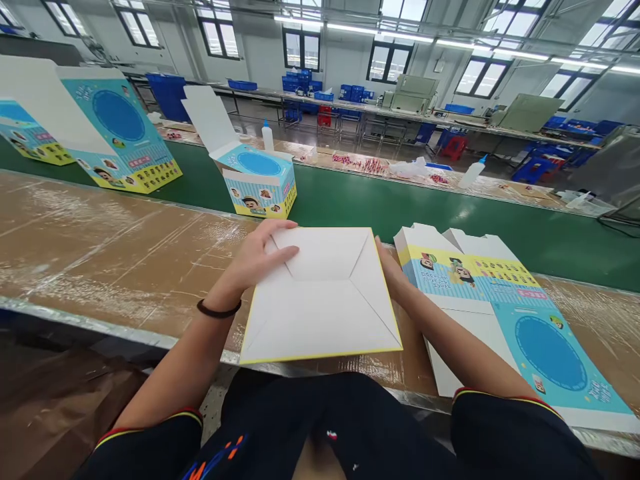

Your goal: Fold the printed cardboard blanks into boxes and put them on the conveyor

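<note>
A cardboard box with yellow edges is between my hands, its white folded-flap face turned up towards me. My left hand grips its upper left side, the thumb lying on the white face. Against the right side rests my right hand, its fingers partly hidden along the box wall. Just right of that hand lies a stack of flat printed cartons in blue and yellow. The box's printed sides are out of sight.
On the green conveyor belt stand an open-lidded box and a larger printed box, with another printed box farther left. Beyond the belt are a glue bottle, a white bottle and small red pieces.
</note>
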A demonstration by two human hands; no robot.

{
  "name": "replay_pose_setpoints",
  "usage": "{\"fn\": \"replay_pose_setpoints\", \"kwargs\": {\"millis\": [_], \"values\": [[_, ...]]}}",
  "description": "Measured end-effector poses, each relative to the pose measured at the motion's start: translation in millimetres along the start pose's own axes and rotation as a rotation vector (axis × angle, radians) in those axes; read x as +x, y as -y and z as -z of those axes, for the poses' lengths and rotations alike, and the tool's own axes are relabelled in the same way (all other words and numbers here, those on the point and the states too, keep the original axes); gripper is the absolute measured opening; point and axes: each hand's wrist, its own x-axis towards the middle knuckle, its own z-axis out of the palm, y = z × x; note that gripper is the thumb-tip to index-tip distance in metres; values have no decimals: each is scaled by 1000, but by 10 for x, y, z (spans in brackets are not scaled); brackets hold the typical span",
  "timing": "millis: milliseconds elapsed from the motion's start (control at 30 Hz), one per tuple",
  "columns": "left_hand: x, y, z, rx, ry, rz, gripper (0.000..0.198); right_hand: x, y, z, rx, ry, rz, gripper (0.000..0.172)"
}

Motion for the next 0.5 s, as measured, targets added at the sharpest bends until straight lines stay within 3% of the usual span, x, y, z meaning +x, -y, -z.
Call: {"fn": "replay_pose_setpoints", "kwargs": {"millis": [100, 167, 233, 333, 433, 500], "values": [[-144, -12, 116, -32, -76, -15, 40, -73, -244, 142, 53, 207, -293, 49], [-220, -21, 168, -72, -130, -44, 36, -97, -297, 194, 117, 300, -311, 43], [-238, 2, 202, -160, -231, -69, 35, -85, -163, 216, 188, 290, -176, 42], [-146, 150, 210, -326, -462, -70, 40, -9, 352, 224, 220, 177, 205, 50], [-27, 437, 112, -303, -613, 7, 39, 124, 940, 214, 25, 75, 578, 53], [-19, 660, -46, -155, -585, 99, 35, 262, 1195, 193, -232, 8, 731, 46]]}}
